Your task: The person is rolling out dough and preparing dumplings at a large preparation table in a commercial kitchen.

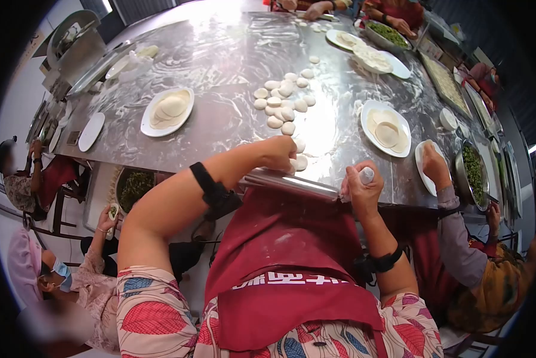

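My right hand (362,184) is closed around the white handle of a metal rolling pin (298,183), which lies across the table edge just in front of the red apron. Off the pin, my left hand (281,153) is bent down with its fingers curled together at a small dough piece (293,163). Its fingertips are partly hidden. Right beside those fingers another flattened dough piece (302,161) rests on the table. Farther forward lies a loose group of round dough pieces (283,98).
Plates of rolled wrappers stand to the left (186,118) and right (370,141) on the floury metal table (220,77). Co-workers sit close on both sides. One co-worker's hand (435,164) is over a plate beside a bowl of green filling (474,173).
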Tool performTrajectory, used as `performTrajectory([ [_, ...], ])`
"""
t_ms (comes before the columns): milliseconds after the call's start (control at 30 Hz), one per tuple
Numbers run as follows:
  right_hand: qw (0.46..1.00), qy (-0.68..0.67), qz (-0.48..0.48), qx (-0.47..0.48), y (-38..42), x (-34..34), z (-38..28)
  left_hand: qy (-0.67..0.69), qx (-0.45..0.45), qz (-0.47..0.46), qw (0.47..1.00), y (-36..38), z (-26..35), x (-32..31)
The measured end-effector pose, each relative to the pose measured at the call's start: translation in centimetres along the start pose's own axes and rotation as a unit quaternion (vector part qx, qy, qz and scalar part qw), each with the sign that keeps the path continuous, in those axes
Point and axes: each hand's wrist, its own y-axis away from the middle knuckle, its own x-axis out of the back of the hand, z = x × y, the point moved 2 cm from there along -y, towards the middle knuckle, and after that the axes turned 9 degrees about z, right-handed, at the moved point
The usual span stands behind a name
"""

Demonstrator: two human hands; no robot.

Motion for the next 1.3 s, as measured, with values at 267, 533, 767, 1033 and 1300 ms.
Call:
performTrajectory([
  [267, 0.999, 0.038, 0.005, 0.002, -1.9, -0.1, 0.1, 0.092, 0.008, 0.111, 0.99, -3.7, 0.2, -1.2],
  [533, 0.995, 0.068, 0.067, 0.011, -7.6, -2.5, 2.0, 0.012, 0.004, 0.138, 0.99, -2.6, -0.2, -0.8],
  [767, 0.995, 0.072, 0.071, 0.001, -4.3, -1.3, 0.7, 0.08, 0.046, 0.14, 0.986, -2.2, -1.5, -1.3],
  [1033, 0.994, 0.073, 0.07, 0.032, -8.4, -3.0, 2.4, -0.022, 0.029, 0.173, 0.984, -2.0, 0.8, -1.2],
  [1300, 0.997, 0.064, 0.053, -0.008, -2.7, -0.6, 0.2, 0.027, 0.012, 0.164, 0.986, -1.9, -0.9, -1.2],
])
